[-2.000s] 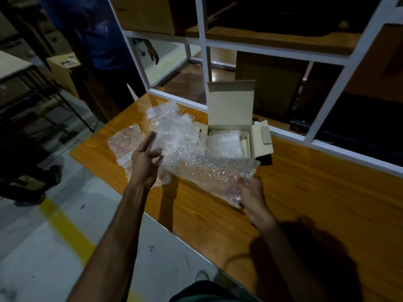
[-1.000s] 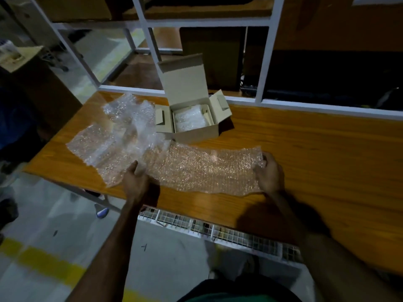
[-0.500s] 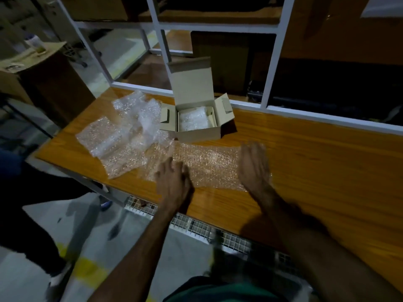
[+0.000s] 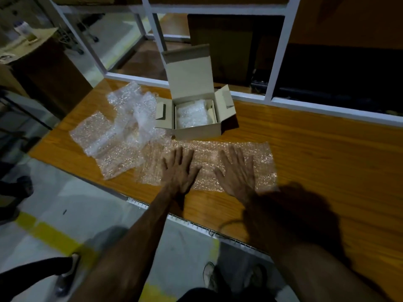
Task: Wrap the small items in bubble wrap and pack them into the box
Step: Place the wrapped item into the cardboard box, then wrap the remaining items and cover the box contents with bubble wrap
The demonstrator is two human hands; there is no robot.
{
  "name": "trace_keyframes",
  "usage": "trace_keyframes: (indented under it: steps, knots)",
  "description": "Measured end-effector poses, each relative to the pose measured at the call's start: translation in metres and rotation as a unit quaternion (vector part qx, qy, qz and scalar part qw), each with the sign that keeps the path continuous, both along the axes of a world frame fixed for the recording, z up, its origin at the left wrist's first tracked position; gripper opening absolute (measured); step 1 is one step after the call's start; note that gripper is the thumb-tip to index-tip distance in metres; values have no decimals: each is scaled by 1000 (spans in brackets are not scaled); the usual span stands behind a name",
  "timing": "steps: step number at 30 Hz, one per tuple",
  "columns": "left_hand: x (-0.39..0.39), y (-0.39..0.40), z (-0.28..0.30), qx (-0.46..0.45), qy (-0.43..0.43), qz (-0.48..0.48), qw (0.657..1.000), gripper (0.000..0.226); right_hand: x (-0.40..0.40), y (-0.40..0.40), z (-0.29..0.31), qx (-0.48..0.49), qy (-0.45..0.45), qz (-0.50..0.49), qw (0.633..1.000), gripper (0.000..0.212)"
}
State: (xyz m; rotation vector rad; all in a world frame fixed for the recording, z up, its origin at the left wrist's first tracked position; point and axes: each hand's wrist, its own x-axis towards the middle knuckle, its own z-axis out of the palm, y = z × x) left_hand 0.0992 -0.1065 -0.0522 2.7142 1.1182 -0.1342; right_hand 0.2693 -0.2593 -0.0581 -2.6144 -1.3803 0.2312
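I see both hands spread flat, palms down, on a clear rectangular sheet of bubble wrap (image 4: 218,164) that lies on the orange wooden worktop (image 4: 316,162). The left hand (image 4: 180,171) presses the sheet's left half with fingers splayed and released, gripping nothing. The right hand (image 4: 237,171) rests the same way on the right half, fingers open and pointing away from me.

My landmark is the small beige cardboard box (image 4: 196,114), which stands open just beyond the flat sheet, its far edge nearly meeting the box's front wall. The box's lid is tipped up at the back and its two side flaps are folded outward. Inside the box I see a white bundle wrapped in bubble wrap (image 4: 192,115) filling most of the compartment.

To the left of the box lies a loose crumpled pile of clear bubble wrap pieces (image 4: 117,131), partly raised and partly flat, its near edge overlapping the left end of the sheet under my hands.

Behind the box runs a white metal frame (image 4: 279,62) along the worktop's far edge. Below the worktop's near edge I see a grey floor with a yellow painted line (image 4: 50,234).
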Motion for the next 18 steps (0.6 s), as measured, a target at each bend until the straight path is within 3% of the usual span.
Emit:
trace_keyframes:
  steps: [11, 18]
  knots:
    - [-59, 46, 16, 6, -14, 139, 990, 88, 27, -33, 7, -19, -8, -77, 997, 84]
    - [-66, 50, 24, -7, -11, 169, 986, 89, 33, -42, 6, -30, -19, -88, 995, 87]
